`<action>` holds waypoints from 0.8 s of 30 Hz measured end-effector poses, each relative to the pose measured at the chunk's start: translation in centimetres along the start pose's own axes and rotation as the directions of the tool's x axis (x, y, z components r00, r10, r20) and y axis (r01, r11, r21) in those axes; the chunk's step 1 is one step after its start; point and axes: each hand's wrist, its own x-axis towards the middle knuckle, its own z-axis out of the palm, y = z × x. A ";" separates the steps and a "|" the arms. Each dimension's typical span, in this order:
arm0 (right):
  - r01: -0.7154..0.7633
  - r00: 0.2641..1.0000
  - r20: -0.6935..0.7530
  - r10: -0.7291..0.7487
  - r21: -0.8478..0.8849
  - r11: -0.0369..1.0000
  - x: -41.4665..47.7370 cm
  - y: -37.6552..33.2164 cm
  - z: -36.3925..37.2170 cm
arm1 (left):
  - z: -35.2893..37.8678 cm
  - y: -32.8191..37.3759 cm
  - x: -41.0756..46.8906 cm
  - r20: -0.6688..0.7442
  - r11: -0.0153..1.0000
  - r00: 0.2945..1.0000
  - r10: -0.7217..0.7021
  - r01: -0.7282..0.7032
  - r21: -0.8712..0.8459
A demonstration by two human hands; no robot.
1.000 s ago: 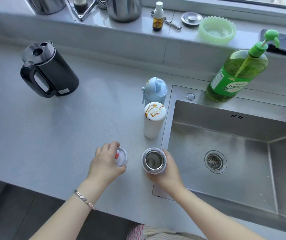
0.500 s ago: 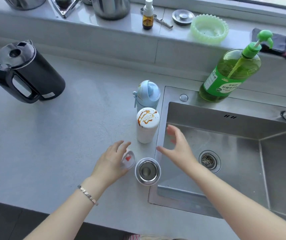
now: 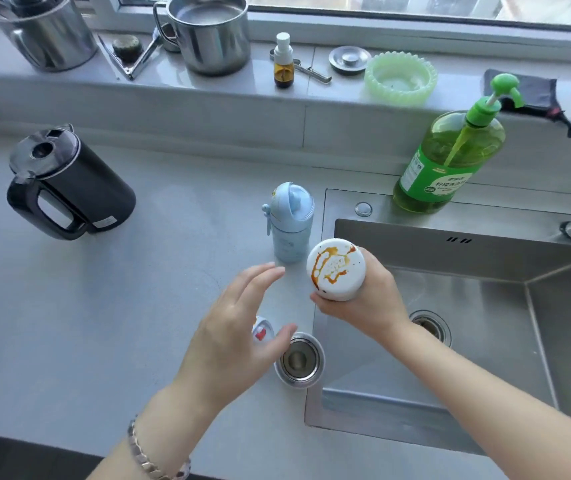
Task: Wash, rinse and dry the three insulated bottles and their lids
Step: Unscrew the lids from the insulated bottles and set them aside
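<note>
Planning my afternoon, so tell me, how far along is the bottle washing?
Barely begun. Done: the steel bottle stands open, its lid beside it on the counter. In hand: the right hand grips the stained white bottle, capped; the left hand hovers open over the lid. Left: uncapping it and the blue bottle, then all washing, rinsing and drying; the sink shows no water or suds.

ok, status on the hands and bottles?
Right grip holds capped white bottle, top stained. Left grip open, above small loose lid. Steel bottle uncapped, blue bottle capped, both on counter. Nothing in the way.
</note>
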 end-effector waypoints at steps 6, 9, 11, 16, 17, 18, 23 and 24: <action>0.310 0.943 0.172 -0.284 -0.151 0.938 -4.8 0.4 -9.7 | 2.9 7.6 3.0 0.320 0.947 0.895 0.311 -0.266 -0.179; 0.245 0.955 0.217 -0.204 -0.182 0.952 -7.9 2.0 -12.5 | 5.7 9.9 2.1 0.275 0.920 0.878 0.392 -0.381 -0.093; 0.186 0.970 0.197 -0.143 -0.220 0.958 -9.8 3.2 -13.3 | 7.7 11.3 1.0 0.240 0.935 0.904 0.354 -0.352 -0.051; 0.077 0.996 0.066 -0.060 -0.290 0.954 -12.7 4.6 -14.9 | 9.8 15.7 -1.0 0.312 0.977 0.949 -0.054 -0.015 0.214; 0.069 0.995 0.083 -0.047 -0.291 0.954 -13.0 4.9 -15.4 | 9.7 16.0 -1.2 0.363 0.967 0.930 -0.062 -0.034 0.253; 0.071 0.994 0.106 -0.042 -0.288 0.955 -13.3 5.1 -16.0 | 9.7 16.1 -1.1 0.440 0.973 0.898 -0.023 -0.081 0.216; 0.149 0.968 0.240 -0.076 -0.305 0.941 -13.6 5.6 -18.2 | 9.9 16.2 -1.3 0.501 0.957 0.835 0.230 -0.288 0.042; 0.166 0.964 0.253 -0.087 -0.308 0.937 -13.6 5.6 -18.4 | 10.0 16.5 -1.6 0.429 0.956 0.881 0.199 -0.271 0.113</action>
